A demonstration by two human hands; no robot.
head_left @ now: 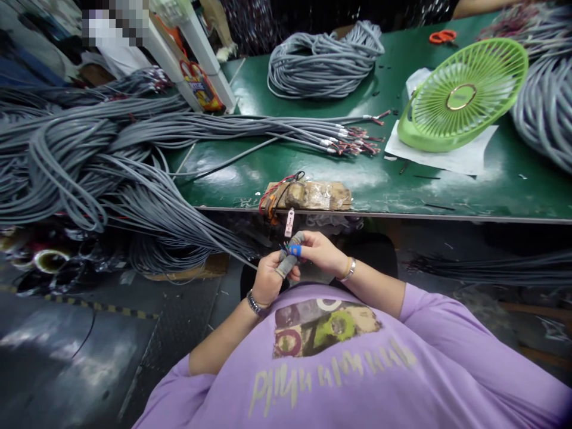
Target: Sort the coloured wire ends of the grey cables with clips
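In front of my chest, my left hand (269,279) is closed around the end of a grey cable, its thumb wrapped in grey tape. My right hand (322,252) meets it there, pinching the thin wires (285,245) at that cable end. Grey and blue wraps cover fingers of the right hand. The fingers hide most of the wires. To the left, a bundle of grey cables (192,221) slopes from the bench down towards my hands. Just beyond them, a small pale tag (290,222) hangs at the bench edge below a worn wooden block (315,195).
On the green bench (357,173) lie stripped cables (268,128), a coiled cable bundle (324,59), a green fan (462,95) on paper and orange-handled scissors (442,37). A white post (196,59) stands at the back left. More cables (496,271) hang below the bench at right.
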